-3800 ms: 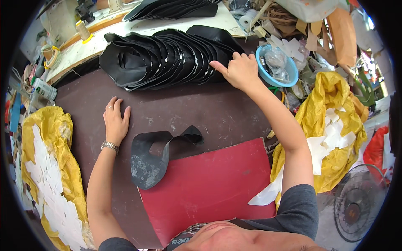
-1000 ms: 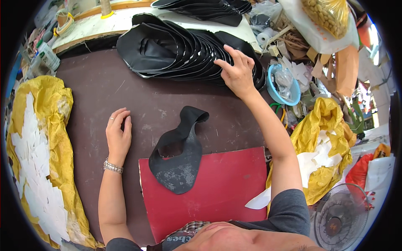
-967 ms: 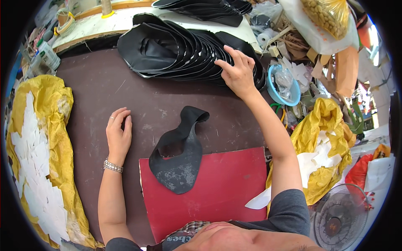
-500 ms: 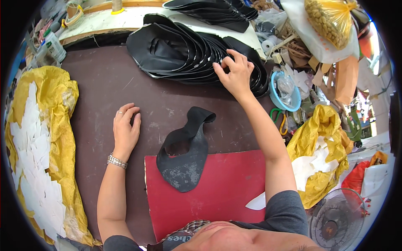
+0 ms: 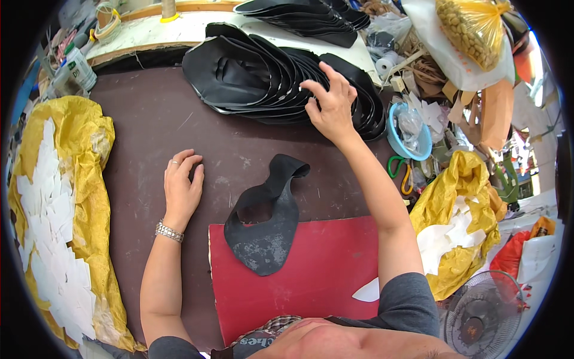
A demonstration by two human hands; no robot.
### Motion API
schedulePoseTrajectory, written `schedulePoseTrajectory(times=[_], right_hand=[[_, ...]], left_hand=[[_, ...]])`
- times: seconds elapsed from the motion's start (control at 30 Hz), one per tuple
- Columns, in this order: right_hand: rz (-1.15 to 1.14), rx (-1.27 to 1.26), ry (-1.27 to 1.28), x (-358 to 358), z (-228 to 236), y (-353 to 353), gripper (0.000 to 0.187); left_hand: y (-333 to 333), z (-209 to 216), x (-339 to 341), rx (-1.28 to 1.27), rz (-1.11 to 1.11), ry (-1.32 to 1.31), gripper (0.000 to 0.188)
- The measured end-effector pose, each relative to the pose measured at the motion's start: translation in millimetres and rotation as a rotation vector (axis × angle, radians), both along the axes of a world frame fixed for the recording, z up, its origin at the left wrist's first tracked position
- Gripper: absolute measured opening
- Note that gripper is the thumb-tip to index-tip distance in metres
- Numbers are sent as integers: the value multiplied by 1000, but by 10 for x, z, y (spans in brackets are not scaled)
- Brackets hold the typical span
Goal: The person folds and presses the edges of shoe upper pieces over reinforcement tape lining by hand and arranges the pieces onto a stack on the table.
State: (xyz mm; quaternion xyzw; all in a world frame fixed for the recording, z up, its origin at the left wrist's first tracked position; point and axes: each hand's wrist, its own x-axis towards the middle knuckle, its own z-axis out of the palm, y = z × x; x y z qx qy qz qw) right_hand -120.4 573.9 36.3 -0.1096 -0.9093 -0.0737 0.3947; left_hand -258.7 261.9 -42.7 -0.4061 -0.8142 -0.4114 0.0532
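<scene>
Moved since the earliest frame: loose black piece (image 5: 266,245) — now turned, narrow strap pointing away from the body, wide end further over the red sheet (image 5: 323,263). Right hand (image 5: 335,113): over the right part of the stack of black cut pieces (image 5: 263,78), thumb and fingers spread, nothing visibly held; contact with the stack not possible to tell. Left hand (image 5: 182,185): at the left of the loose piece, well apart from it, fingers loosely curled, no hold on anything visible.

Step in hand, by judgement: handling at the stack, with no piece yet lifted. Any grip on a single piece likely to call for a fine pinch at one edge, the layers being close-set.

Surface: brown table (image 5: 155,119), scuffed and scratched; stack along its far side; red sheet at the near edge.

Room: yellow sack with white scraps (image 5: 92,197) at left; second yellow sack (image 5: 463,173), light-blue basin (image 5: 412,154) and fan (image 5: 478,317) at right; further black stack (image 5: 302,18) on a white ledge (image 5: 146,36) beyond.
</scene>
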Motion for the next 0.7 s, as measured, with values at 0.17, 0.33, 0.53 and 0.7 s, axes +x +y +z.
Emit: schedulePoseTrajectory(times=[0.17,0.33,0.53,0.7], right_hand=[[8,122,-54,-30,-2,-15,27],[1,128,-11,-100,12,-77,13],[-75,-7,60,-283,-5,-155,13],[-140,-10,179,-317,-98,-124,26]], left_hand=[[-6,-4,-3,-3,3,4,17],[1,1,-15,1,-3,16,16],[-13,10,-27,-7,-1,7,16],[8,48,-1,9,-17,35,16]])
